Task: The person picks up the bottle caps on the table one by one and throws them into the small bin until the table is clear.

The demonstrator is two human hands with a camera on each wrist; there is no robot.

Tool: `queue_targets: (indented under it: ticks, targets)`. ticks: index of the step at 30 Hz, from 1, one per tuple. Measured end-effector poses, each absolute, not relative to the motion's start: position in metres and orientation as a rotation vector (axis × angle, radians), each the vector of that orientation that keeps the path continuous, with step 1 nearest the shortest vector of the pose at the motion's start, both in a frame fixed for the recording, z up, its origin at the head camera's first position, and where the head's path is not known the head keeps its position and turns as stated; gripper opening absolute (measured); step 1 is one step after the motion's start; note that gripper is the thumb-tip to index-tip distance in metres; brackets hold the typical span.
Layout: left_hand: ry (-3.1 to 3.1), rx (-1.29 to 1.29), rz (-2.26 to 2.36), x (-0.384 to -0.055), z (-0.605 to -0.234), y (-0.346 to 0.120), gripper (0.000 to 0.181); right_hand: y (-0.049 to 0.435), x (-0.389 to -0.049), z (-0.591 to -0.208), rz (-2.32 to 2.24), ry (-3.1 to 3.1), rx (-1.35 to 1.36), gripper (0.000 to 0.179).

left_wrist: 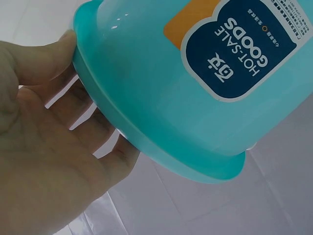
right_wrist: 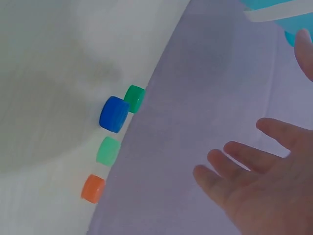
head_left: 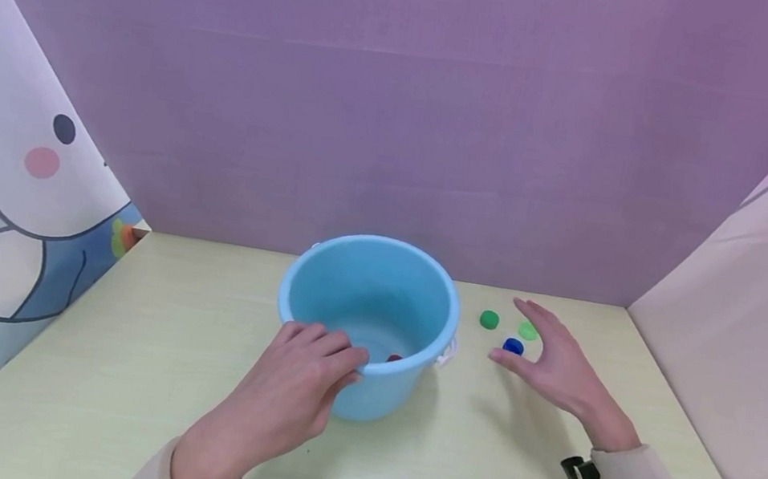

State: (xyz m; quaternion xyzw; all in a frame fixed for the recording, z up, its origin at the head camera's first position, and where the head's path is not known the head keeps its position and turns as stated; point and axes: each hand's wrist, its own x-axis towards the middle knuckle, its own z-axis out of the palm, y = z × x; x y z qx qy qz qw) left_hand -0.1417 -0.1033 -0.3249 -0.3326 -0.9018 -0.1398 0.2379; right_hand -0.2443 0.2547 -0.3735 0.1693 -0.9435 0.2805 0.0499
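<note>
A light blue bucket (head_left: 364, 391) stands upright on the table, a printed label (left_wrist: 239, 49) on its side. My left hand (head_left: 299, 382) grips the near rim, thumb outside and fingers over the edge. Inside the bucket a small red thing (head_left: 395, 357) shows just past the rim. To the right, my right hand (head_left: 566, 373) hovers with fingers spread and nothing held, close over several bottle caps: a dark green cap (head_left: 489, 320), a blue cap (head_left: 513, 345) and a light green cap (head_left: 528, 330). An orange cap (right_wrist: 93, 189) shows in the right wrist view; in the head view the hand hides it.
The pale table (head_left: 119, 366) ends at a purple cloth wall (head_left: 401, 112) behind the bucket. Printed cloth panels bound the left (head_left: 25, 144) and right (head_left: 745, 319) sides. A white handle end (head_left: 447, 351) juts from the bucket's right side.
</note>
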Motion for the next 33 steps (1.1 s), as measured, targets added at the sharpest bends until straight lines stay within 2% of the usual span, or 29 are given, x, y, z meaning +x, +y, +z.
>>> queue_targets:
  ticks: [8, 17, 33]
  targets:
    - [-2.464, -0.913, -0.377, -0.142, -0.325, -0.104, 0.023, 0.262, -0.249, -0.379, 1.008, -2.794, 0.493, 0.085]
    - [-2.449, -0.917, -0.368, -0.142, -0.326, -0.104, 0.022, 0.269, -0.252, -0.383, 1.167, -2.836, 0.3, 0.086]
    - [-2.453, -0.916, -0.374, -0.142, -0.326, -0.103, 0.023, 0.279, -0.262, -0.394, 1.281, -2.846, 0.223, 0.084]
